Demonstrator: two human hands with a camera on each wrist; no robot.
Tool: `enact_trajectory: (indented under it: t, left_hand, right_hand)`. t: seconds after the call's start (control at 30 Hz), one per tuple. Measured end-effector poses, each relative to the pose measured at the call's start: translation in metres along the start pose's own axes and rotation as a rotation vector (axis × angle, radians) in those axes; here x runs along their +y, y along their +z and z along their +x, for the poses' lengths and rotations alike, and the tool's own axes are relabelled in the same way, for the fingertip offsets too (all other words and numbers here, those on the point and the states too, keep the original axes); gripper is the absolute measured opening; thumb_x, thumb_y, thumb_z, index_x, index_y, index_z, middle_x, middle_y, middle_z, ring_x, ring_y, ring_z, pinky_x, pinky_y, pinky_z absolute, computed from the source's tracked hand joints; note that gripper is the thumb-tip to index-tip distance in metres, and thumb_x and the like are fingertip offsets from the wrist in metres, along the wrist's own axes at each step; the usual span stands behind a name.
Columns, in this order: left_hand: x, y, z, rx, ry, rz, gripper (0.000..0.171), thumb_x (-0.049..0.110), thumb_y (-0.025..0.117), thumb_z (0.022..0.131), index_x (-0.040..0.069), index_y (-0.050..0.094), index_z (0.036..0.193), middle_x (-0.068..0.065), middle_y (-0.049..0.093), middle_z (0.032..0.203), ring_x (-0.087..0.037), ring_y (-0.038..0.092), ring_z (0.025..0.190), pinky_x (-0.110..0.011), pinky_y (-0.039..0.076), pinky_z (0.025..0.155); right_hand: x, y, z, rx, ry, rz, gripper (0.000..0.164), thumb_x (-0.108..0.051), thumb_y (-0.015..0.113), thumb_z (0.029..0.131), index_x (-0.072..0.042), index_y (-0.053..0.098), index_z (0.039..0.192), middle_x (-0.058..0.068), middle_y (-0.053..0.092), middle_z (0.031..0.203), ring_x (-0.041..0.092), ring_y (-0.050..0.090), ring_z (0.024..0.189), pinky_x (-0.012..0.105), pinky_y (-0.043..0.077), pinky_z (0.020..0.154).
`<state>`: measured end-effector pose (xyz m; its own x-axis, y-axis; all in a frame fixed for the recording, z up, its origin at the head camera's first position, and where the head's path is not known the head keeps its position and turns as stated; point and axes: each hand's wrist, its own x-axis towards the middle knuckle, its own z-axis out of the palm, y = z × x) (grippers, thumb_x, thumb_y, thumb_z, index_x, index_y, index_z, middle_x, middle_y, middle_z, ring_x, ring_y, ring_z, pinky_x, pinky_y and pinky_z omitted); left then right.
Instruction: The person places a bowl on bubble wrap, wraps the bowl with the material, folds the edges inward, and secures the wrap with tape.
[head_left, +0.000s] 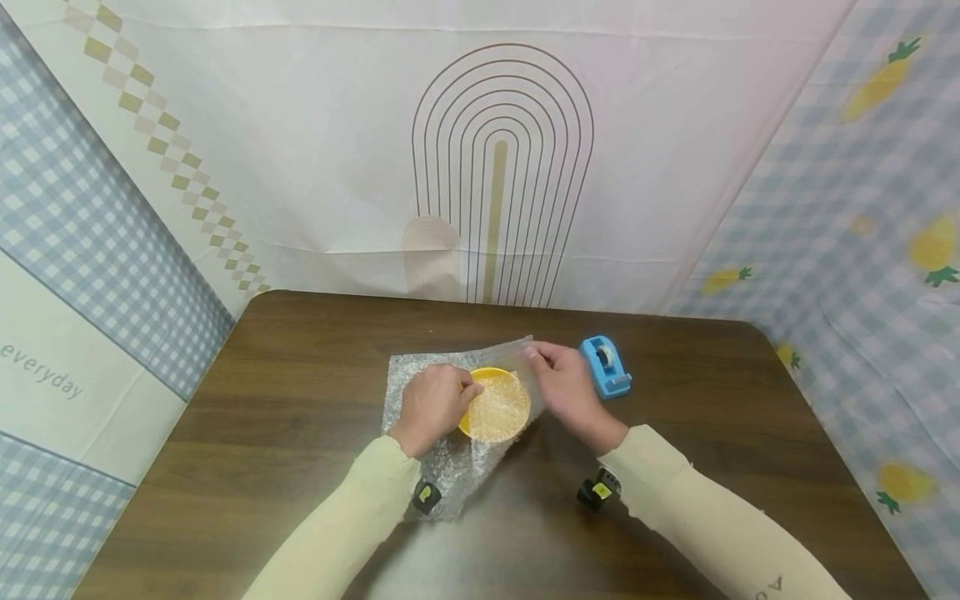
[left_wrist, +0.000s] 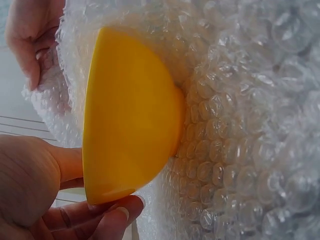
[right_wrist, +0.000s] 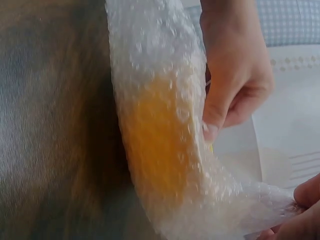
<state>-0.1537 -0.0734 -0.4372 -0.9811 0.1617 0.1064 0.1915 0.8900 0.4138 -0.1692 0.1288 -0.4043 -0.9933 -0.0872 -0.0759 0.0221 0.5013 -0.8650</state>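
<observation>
Left of the yellow bowl (left_wrist: 127, 120), the left hand (head_left: 435, 404) is gripping its rim; at its right, the right hand (head_left: 566, 383) is pinching bubble wrap (head_left: 468, 471) lying beneath and partly over it. Covering is looking half done, the left side lying bare. Far left of the bowl, cloth (head_left: 82, 408) is showing "everyday".

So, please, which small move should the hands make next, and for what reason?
Probably the right hand should draw the edge of bubble wrap it pinches further over the yellow bowl, because the wrap seems to cover only part of the bowl's mouth, and the side that the left hand pinches is bare.
</observation>
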Motion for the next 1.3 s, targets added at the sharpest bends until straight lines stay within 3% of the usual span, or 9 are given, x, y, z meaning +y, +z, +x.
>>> enact_trajectory:
  t: [0.2,0.37,0.57,0.63,0.73,0.83,0.87,1.03,1.3]
  left_hand:
    - [0.001,0.000,0.000,-0.007,-0.003,-0.004,0.025,0.036,0.074,0.097,0.013,0.083,0.090,0.006,0.061,0.064,-0.009,0.049,0.056,-0.023,0.037,0.050]
    - [0.001,0.001,0.000,0.014,0.011,0.004,0.026,0.036,0.075,0.097,0.013,0.083,0.088,0.005,0.061,0.062,-0.009,0.049,0.054,-0.023,0.037,0.048]
    - [0.001,0.002,-0.001,0.021,-0.001,-0.012,0.025,0.034,0.074,0.097,0.013,0.084,0.088,0.005,0.059,0.060,-0.008,0.047,0.052,-0.023,0.035,0.046]
    - [0.001,0.002,-0.001,0.025,-0.005,-0.019,0.024,0.034,0.074,0.097,0.013,0.084,0.088,0.005,0.060,0.060,-0.008,0.048,0.051,-0.022,0.035,0.045]
    - [0.002,0.002,-0.001,0.030,-0.011,-0.030,0.024,0.033,0.074,0.097,0.013,0.084,0.088,0.005,0.061,0.062,-0.008,0.048,0.051,-0.022,0.036,0.046]
    - [0.002,0.001,-0.001,0.031,-0.019,-0.041,0.025,0.033,0.074,0.098,0.013,0.083,0.085,0.004,0.061,0.061,-0.009,0.048,0.052,-0.023,0.036,0.045]
    - [0.002,0.001,-0.001,0.032,-0.022,-0.046,0.026,0.033,0.074,0.098,0.013,0.083,0.084,0.004,0.061,0.060,-0.009,0.048,0.052,-0.024,0.035,0.045]
    - [0.001,0.001,0.000,0.047,-0.033,-0.065,0.022,0.030,0.074,0.098,0.014,0.083,0.085,0.002,0.066,0.064,-0.011,0.050,0.054,-0.025,0.036,0.047]
    - [0.000,0.002,0.000,0.033,-0.054,-0.086,0.020,0.030,0.074,0.098,0.015,0.084,0.090,0.002,0.070,0.070,-0.010,0.051,0.054,-0.024,0.037,0.047]
  right_hand:
    - [-0.005,0.009,-0.010,-0.020,-0.048,-0.013,0.037,-0.024,0.051,0.111,-0.007,0.065,0.140,0.010,0.061,0.151,0.029,0.066,0.130,0.046,0.058,0.103]
    - [-0.003,0.019,-0.017,-0.007,-0.143,-0.048,0.034,-0.022,0.054,0.110,-0.007,0.068,0.137,0.012,0.066,0.145,0.028,0.073,0.115,0.044,0.063,0.093]
    - [0.000,0.030,-0.025,-0.010,-0.233,-0.091,0.032,-0.021,0.057,0.108,-0.006,0.070,0.135,0.013,0.070,0.138,0.026,0.073,0.118,0.045,0.059,0.099]
    - [0.001,0.032,-0.026,-0.009,-0.248,-0.110,0.032,-0.020,0.057,0.108,-0.007,0.070,0.134,0.013,0.070,0.137,0.024,0.076,0.111,0.043,0.061,0.097]
    - [0.005,0.035,-0.027,-0.013,-0.278,-0.162,0.031,-0.019,0.060,0.107,-0.007,0.070,0.134,0.015,0.079,0.111,0.021,0.077,0.095,0.040,0.062,0.095]
    - [0.010,0.037,-0.027,-0.002,-0.373,-0.226,0.028,-0.014,0.063,0.104,-0.007,0.073,0.130,0.013,0.080,0.094,0.023,0.078,0.092,0.041,0.058,0.102]
    - [0.011,0.038,-0.027,-0.001,-0.407,-0.253,0.028,-0.013,0.064,0.104,-0.007,0.073,0.129,0.013,0.080,0.093,0.025,0.078,0.100,0.045,0.054,0.108]
    - [0.019,0.039,-0.028,-0.016,-0.536,-0.383,0.029,-0.014,0.067,0.102,-0.011,0.073,0.130,0.008,0.073,0.132,0.024,0.070,0.125,0.052,0.038,0.121]
    - [0.030,0.037,-0.031,-0.064,-0.693,-0.526,0.035,-0.020,0.068,0.102,-0.016,0.070,0.137,0.002,0.069,0.140,0.023,0.064,0.136,0.057,0.037,0.122]
